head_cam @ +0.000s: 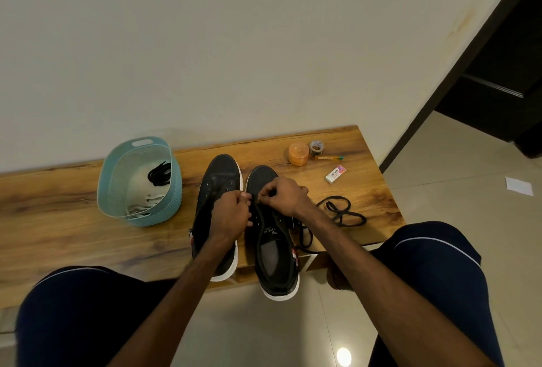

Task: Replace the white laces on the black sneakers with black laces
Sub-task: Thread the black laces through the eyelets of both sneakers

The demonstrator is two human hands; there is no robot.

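My left hand and right hand each pinch lace above shoe. Shoe runs lengthwise toward me; slack lies right of right hand.

A wooden counter is recorded. A teal basket stands left of centre. Black sneakers overhang the near edge. Toward the right edge lie a black lace, orange jar, tape roll and eraser.
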